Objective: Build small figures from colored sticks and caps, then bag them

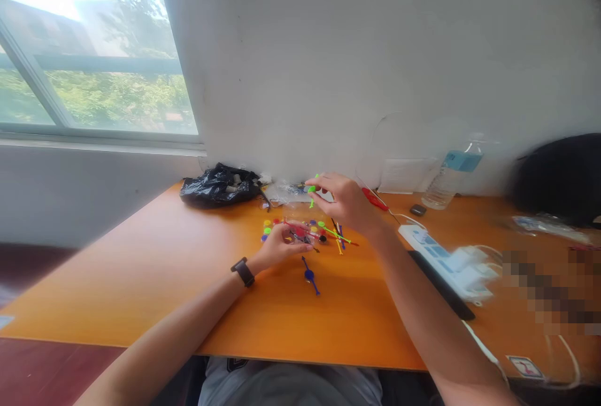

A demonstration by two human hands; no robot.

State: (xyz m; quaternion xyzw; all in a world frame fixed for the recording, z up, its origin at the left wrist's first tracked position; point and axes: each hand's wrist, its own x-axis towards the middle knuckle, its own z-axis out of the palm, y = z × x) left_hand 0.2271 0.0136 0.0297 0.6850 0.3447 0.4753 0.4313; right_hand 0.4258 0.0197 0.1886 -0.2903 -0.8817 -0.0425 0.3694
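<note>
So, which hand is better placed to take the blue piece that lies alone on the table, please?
Probably the left hand: it is low and close to the blue piece, while the right hand is raised and pinches a green piece. Whether the left grips something is unclear.

Glossy orange-brown table (154,255)
On it: a crumpled black plastic bag (216,187), slim blue arrow-tipped spinner (308,275), long white power strip (425,244), clear blue-labelled plastic bottle (453,172).

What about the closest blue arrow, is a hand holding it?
No, the blue arrow lies on the table, apart from the left hand and right hand.
</note>
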